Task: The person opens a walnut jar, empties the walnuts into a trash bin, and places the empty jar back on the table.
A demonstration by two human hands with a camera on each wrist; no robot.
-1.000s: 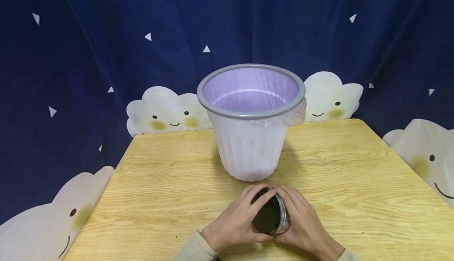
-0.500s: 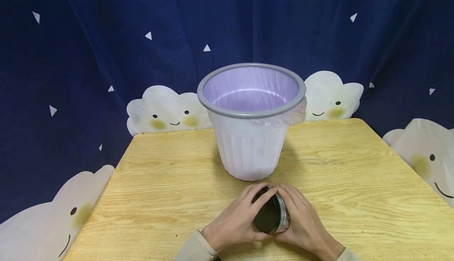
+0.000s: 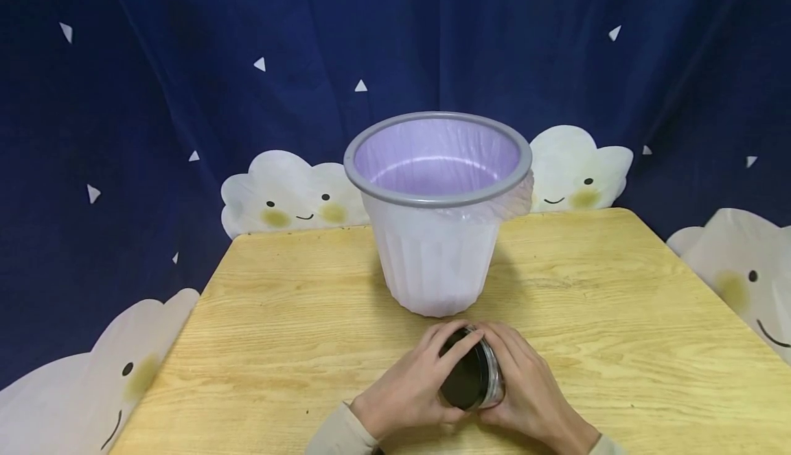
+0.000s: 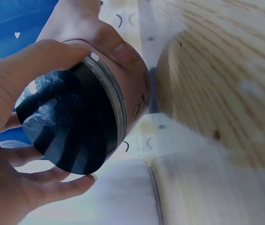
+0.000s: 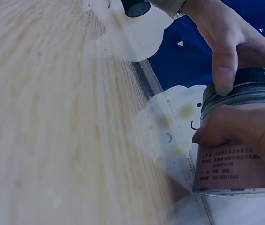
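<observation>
A round jar with a black lid [image 3: 465, 377] is tilted, lid toward the left, between both hands near the table's front. My left hand [image 3: 408, 388] grips the lid, its thumb at the near edge and fingers spread over the far side. On the jar's body, my right hand [image 3: 526, 385] holds from the other side. The left wrist view shows the glossy lid [image 4: 71, 124] face-on under the left thumb. A pinkish-brown label [image 5: 230, 171] with dark print covers the jar in the right wrist view, just below the right thumb.
A white ribbed bin [image 3: 435, 256] with a grey rim and a thin plastic liner stands just beyond the hands. The wooden table [image 3: 278, 331] extends to both sides. Behind it hangs a dark blue curtain [image 3: 296, 50] with white triangles and smiling clouds.
My left thumb has drawn back slightly to the left along the lid's near edge. The jar, the right hand and the bin look the same.
</observation>
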